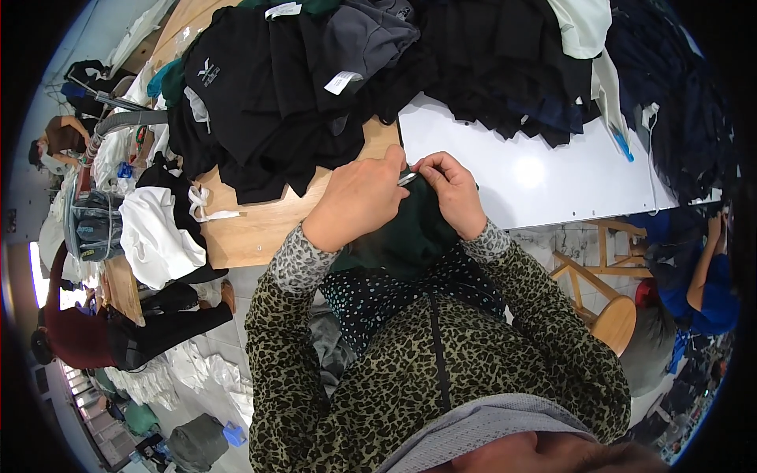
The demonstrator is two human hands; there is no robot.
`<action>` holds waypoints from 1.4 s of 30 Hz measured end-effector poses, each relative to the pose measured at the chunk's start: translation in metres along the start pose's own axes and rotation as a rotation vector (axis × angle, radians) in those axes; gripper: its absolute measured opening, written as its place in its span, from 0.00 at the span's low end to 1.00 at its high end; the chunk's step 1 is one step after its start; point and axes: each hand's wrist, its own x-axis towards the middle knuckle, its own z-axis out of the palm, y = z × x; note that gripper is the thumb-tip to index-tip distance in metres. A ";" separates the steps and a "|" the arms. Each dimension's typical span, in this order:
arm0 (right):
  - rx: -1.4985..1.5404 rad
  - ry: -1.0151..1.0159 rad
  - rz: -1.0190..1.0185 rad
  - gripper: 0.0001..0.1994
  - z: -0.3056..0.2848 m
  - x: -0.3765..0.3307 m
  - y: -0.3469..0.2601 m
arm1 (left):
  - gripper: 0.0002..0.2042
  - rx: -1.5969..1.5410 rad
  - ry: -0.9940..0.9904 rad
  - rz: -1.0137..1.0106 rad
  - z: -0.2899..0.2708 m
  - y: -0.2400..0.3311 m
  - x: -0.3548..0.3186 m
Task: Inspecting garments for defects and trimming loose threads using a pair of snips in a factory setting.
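My left hand (359, 197) is closed around a small shiny metal tool (407, 179) that looks like thread snips; most of it is hidden by the fingers. Close beside it, my right hand (456, 189) pinches the upper edge of a dark green garment (406, 232). The cloth hangs down from the fingers over my lap, in front of the table edge. The metal tip lies between the two hands, right at the pinched cloth. Whether it touches the fabric I cannot tell.
Black garments (268, 102) are heaped across the wooden table (236, 244) and the white tabletop (528, 181). White cloth (158, 236) hangs at the left. A wooden stool (611, 323) stands at the right. Other people sit or stand on both sides.
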 end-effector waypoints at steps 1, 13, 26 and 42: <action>-0.004 0.004 -0.005 0.03 0.000 0.000 -0.001 | 0.15 -0.013 0.014 0.002 0.000 -0.001 0.000; -0.018 -0.009 0.008 0.03 0.002 -0.001 -0.001 | 0.16 -0.011 -0.020 -0.015 0.003 -0.001 -0.001; -0.048 0.260 -0.020 0.08 -0.031 -0.032 -0.011 | 0.16 -0.408 0.409 -0.347 0.081 -0.087 -0.015; -0.109 -0.075 0.227 0.07 -0.004 -0.057 -0.006 | 0.12 -0.709 0.665 -0.442 0.097 -0.080 -0.021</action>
